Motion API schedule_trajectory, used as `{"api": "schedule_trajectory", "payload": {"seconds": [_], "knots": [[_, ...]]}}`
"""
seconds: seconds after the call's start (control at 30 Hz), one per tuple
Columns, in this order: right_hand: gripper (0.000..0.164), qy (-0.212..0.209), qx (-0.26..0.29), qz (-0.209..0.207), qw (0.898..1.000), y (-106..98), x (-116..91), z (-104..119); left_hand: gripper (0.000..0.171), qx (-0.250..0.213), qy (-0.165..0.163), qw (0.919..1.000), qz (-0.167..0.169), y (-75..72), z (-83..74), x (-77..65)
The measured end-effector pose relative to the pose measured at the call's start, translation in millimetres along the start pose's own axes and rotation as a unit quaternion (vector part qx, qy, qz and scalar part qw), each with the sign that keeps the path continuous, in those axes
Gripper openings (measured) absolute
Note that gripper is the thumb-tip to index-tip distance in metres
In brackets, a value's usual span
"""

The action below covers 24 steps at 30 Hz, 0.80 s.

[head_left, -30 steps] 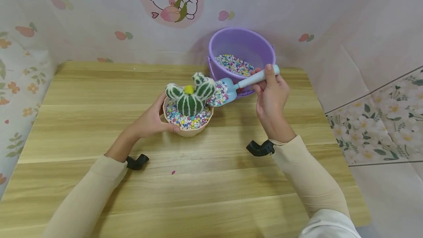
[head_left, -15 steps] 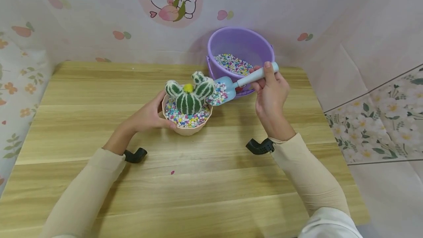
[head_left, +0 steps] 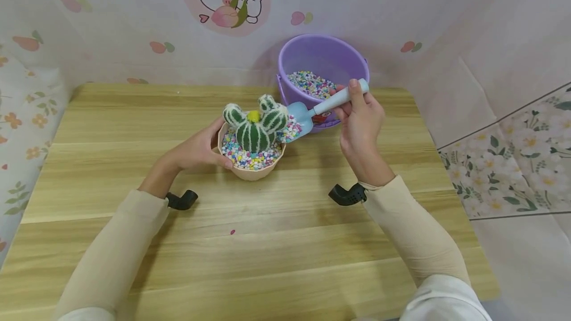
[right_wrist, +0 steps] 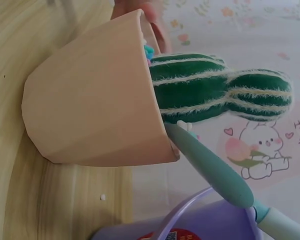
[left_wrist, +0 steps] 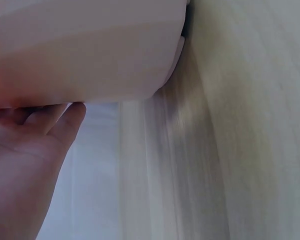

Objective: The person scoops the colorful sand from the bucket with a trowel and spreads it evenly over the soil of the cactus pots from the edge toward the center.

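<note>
A fuzzy green cactus with a yellow top stands in a peach flowerpot, ringed by multicoloured pebbles. My left hand grips the pot's left side, thumb near the front rim; the far fingers are partly hidden. With my right hand I hold a light blue trowel by its handle, thumb on top. Pebbles lie on its tilted blade, whose tip is at the pot's right rim beside the cactus. In the right wrist view the trowel slopes down to the rim of the pot.
Behind the trowel a purple bucket stands at the table's back edge, holding pebbles. One dark pink pebble lies on the wooden table. Printed cloth hangs behind.
The trowel has shifted slightly left toward the pot and its handle end has risen. Fewer pebbles show on its blade. My left hand keeps its grip on the pot.
</note>
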State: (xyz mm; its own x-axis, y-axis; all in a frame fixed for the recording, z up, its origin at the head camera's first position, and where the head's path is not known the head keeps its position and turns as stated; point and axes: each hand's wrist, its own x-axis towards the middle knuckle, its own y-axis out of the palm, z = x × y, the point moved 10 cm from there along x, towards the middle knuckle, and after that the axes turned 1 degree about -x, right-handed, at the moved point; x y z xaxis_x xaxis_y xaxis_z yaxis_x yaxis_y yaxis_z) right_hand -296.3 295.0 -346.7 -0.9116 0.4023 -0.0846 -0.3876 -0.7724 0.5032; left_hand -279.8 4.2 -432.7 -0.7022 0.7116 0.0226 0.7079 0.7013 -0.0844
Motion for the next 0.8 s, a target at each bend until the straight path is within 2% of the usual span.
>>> {"api": "schedule_trajectory", "payload": {"seconds": [0.47, 0.8], "knots": [[0.026, -0.024, -0.019, 0.041, 0.999, 21.8, 0.8, 3.9, 0.111, -0.036, -0.018, 0.9973, 0.062, -0.8, 1.4, 7.6], [0.021, -0.038, -0.031, 0.053, 0.997, 31.2, -0.4, 5.6, 0.105, -0.079, -0.055, 0.9935, 0.061, -4.4, 11.4, 5.4]]}}
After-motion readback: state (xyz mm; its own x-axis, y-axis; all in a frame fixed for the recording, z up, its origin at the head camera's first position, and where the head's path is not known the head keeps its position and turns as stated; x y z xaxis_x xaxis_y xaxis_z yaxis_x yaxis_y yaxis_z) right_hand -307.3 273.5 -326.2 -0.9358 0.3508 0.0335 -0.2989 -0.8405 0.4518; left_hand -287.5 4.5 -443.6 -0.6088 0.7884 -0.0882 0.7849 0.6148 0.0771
